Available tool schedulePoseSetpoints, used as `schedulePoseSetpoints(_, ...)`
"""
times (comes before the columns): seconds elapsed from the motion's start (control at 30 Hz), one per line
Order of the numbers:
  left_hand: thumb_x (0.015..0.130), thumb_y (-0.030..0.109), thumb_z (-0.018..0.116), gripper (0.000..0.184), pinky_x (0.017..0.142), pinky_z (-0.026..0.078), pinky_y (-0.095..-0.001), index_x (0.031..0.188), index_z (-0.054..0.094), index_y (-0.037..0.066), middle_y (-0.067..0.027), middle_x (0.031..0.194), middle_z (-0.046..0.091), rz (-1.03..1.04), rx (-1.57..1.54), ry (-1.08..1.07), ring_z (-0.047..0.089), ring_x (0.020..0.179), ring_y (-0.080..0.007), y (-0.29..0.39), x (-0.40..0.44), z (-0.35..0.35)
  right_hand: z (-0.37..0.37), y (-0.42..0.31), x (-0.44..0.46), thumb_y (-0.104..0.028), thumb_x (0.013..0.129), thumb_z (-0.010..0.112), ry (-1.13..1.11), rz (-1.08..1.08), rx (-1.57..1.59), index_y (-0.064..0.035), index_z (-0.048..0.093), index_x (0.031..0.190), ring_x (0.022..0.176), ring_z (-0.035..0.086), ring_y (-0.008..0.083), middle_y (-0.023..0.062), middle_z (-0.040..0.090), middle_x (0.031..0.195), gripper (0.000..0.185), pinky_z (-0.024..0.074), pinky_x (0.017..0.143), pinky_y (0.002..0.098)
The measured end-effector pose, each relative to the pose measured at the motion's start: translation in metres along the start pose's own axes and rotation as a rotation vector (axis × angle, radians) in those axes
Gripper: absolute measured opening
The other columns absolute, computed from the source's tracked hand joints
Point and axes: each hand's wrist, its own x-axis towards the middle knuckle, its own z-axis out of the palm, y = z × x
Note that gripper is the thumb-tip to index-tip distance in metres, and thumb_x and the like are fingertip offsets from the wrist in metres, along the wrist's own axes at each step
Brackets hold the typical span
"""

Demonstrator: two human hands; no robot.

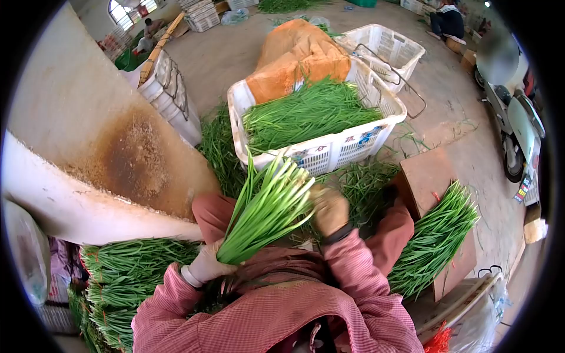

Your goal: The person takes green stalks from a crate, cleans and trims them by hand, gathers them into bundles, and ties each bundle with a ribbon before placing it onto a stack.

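A bunch of garlic chives (pixel 265 206) slants across my lap, its pale stem ends pointing up and right. My left hand (pixel 212 263), in a light glove, is wrapped round the lower, leafy part of the bunch. At the stem ends is my right hand (pixel 329 210), in a brownish glove, with its fingers curled. What those fingers grip, if anything, is hidden. In front of me, a white plastic crate (pixel 329 154) holds loose garlic chives (pixel 312 115) and an orange cloth (pixel 300 53).
Tied chive bundles (pixel 129 288) are stacked at left; another chive pile (pixel 438 241) lies on a brown board (pixel 429 176) at right. A pale curved wall (pixel 106 135) stands close on the left. Behind are another crate (pixel 388 44), a scooter (pixel 518 123) and a seated person (pixel 446 22).
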Motion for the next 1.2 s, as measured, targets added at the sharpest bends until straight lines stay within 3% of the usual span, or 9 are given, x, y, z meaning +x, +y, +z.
schedulePoseSetpoints(0.03, 0.065, -0.001, 0.066, 0.045, 0.078, 0.043, -0.0233, 0.106, 0.049, 0.001, -0.0021, 0.092, 0.060, -0.048, -0.006, -0.033, 0.055, 0.084, -0.0082, -0.002, 0.001, -0.005, -0.011, 0.016, 0.014, 0.001, 0.080, 0.044, 0.236, 0.126, 0.565, 0.0008, 0.057, 0.072, 0.069, 0.053, 0.0172, 0.0081, 0.058, 0.072, 0.015, 0.0443, 0.071, 0.0321)
schedulePoseSetpoints(0.17, 0.064, 0.000, 0.068, 0.043, 0.077, 0.044, -0.0233, 0.103, 0.051, 0.002, -0.0018, 0.089, 0.061, -0.155, -0.131, -0.029, 0.055, 0.081, -0.0074, 0.004, -0.008, -0.010, -0.103, -0.011, 0.035, -0.014, 0.075, 0.061, 0.310, 0.006, -1.286, -0.0002, 0.060, 0.085, 0.079, 0.057, 0.0250, 0.0136, 0.060, 0.082, 0.017, 0.0457, 0.074, 0.0369)
schedulePoseSetpoints(0.3, 0.065, 0.000, 0.068, 0.043, 0.078, 0.044, -0.0237, 0.104, 0.051, 0.002, -0.0022, 0.090, 0.061, -0.179, -0.073, -0.044, 0.055, 0.083, -0.0089, -0.005, -0.003, -0.008, -0.048, -0.012, 0.012, -0.018, 0.069, 0.068, -0.400, -0.227, -0.862, 0.0011, 0.056, 0.102, 0.088, 0.058, 0.0250, 0.0183, 0.058, 0.097, 0.040, 0.0459, 0.078, 0.0348)
schedulePoseSetpoints(0.37, 0.065, 0.002, 0.068, 0.045, 0.078, 0.044, -0.0245, 0.107, 0.051, 0.001, -0.0022, 0.091, 0.061, -0.032, 0.016, -0.031, 0.055, 0.084, -0.0101, -0.001, -0.002, -0.006, -0.029, 0.050, 0.006, -0.016, 0.075, 0.063, -0.752, 0.846, 0.795, -0.0008, 0.057, 0.100, 0.077, 0.058, 0.0204, 0.0098, 0.060, 0.092, 0.030, 0.0472, 0.070, 0.0326)
schedulePoseSetpoints(0.43, 0.064, 0.003, 0.069, 0.046, 0.077, 0.044, -0.0249, 0.107, 0.051, 0.002, -0.0020, 0.092, 0.060, -0.047, 0.000, -0.036, 0.054, 0.084, -0.0103, 0.013, -0.005, -0.007, -0.018, -0.005, 0.004, -0.010, 0.079, 0.057, -1.129, 0.524, -0.045, -0.0016, 0.055, 0.106, 0.076, 0.058, 0.0159, 0.0091, 0.059, 0.099, 0.028, 0.0479, 0.065, 0.0278)
schedulePoseSetpoints(0.83, 0.063, -0.004, 0.067, 0.041, 0.069, 0.047, -0.0238, 0.101, 0.055, 0.003, -0.0037, 0.086, 0.061, -0.255, -0.096, -0.154, 0.057, 0.078, -0.0110, 0.005, -0.010, -0.023, -0.058, 0.005, -0.001, -0.005, 0.078, 0.059, -0.319, 0.653, 0.343, -0.0014, 0.054, 0.107, 0.072, 0.059, 0.0116, 0.0090, 0.062, 0.081, 0.029, 0.0494, 0.067, 0.0217)
schedulePoseSetpoints(0.9, 0.063, -0.004, 0.067, 0.038, 0.062, 0.049, -0.0251, 0.099, 0.055, 0.001, -0.0060, 0.083, 0.061, -0.214, -0.119, -0.174, 0.059, 0.073, -0.0140, 0.000, -0.005, -0.020, -0.034, 0.001, -0.011, -0.015, 0.080, 0.060, -0.695, -0.311, -0.089, -0.0035, 0.053, 0.111, 0.061, 0.058, 0.0107, 0.0103, 0.062, 0.075, 0.034, 0.0480, 0.058, 0.0225)
schedulePoseSetpoints(1.0, 0.061, -0.005, 0.068, 0.050, 0.074, 0.046, -0.0258, 0.107, 0.052, 0.003, -0.0048, 0.090, 0.060, -0.328, -0.172, -0.230, 0.056, 0.082, -0.0130, -0.006, -0.007, -0.018, -0.019, -0.023, -0.021, -0.020, 0.081, 0.059, -0.906, 0.708, 0.185, -0.0026, 0.061, 0.097, 0.050, 0.050, 0.0064, 0.0037, 0.060, 0.064, 0.024, 0.0393, 0.042, 0.0193)
schedulePoseSetpoints(1.2, 0.062, 0.008, 0.063, 0.050, 0.053, 0.047, -0.0236, 0.108, 0.044, 0.001, -0.0091, 0.083, 0.056, -0.340, -0.786, -0.298, 0.055, 0.062, -0.0151, -0.023, -0.013, 0.003, -0.020, -0.031, -0.020, -0.017, 0.084, 0.054, -0.709, 0.421, 0.197, 0.0008, 0.062, 0.085, 0.044, 0.045, 0.0061, 0.0011, 0.054, 0.063, 0.020, 0.0332, 0.039, 0.0187)
